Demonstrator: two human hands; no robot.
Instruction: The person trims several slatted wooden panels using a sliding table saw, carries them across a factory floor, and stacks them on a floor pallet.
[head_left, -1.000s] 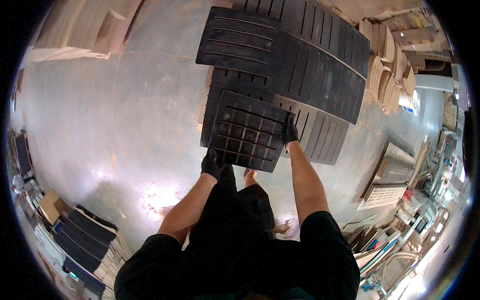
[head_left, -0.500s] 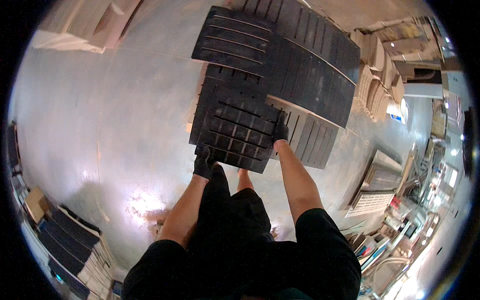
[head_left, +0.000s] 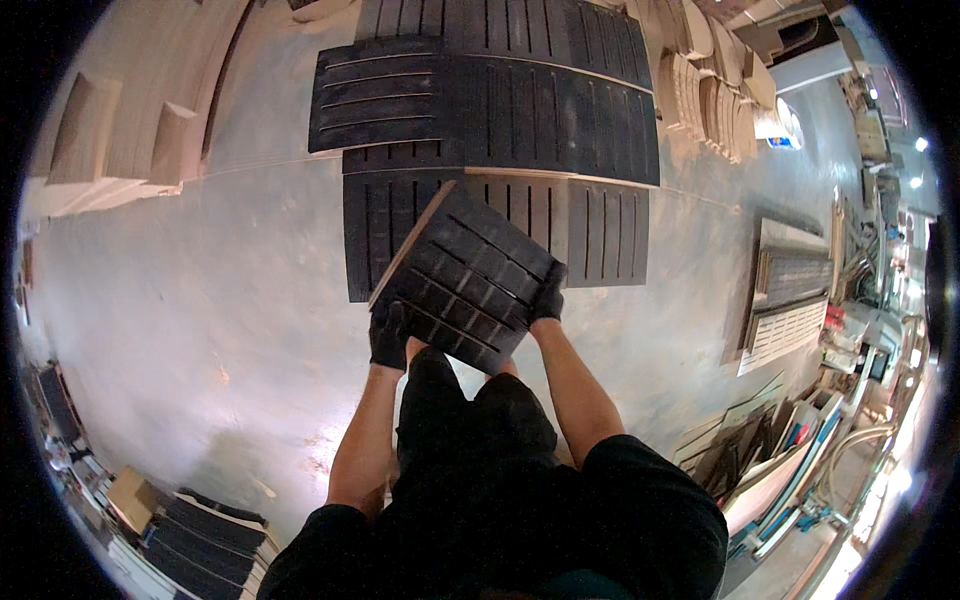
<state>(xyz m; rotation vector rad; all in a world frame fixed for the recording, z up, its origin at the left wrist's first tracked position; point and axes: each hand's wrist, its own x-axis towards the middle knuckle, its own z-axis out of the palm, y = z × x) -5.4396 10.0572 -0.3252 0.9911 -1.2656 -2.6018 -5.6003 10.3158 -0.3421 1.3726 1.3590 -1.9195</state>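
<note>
A black slotted panel (head_left: 468,270) is held between my two gloved hands, turned at an angle in front of my legs. Its pale raw edge shows along the upper left side, and faint grey stripes cross its slots. My left hand (head_left: 387,335) grips the near left corner, while my right hand (head_left: 548,292) is closed on the right side. Part of the fingers of each hand is hidden by the panel. Just beyond lie overlapping piles of similar black slotted panels (head_left: 560,115), partly covered by the held one.
Stacked pale boards (head_left: 120,130) stand at the far left, and curved pale wood pieces (head_left: 710,100) at the far right. Slatted panels (head_left: 785,290) lie to the right, near leaning sheets (head_left: 780,470). A dark-topped stack (head_left: 205,545) sits at the lower left beside a cardboard box (head_left: 132,497).
The held panel has come away from the piles toward me and turned clockwise, exposing its pale edge. Both hands moved with it, and the view has shifted.
</note>
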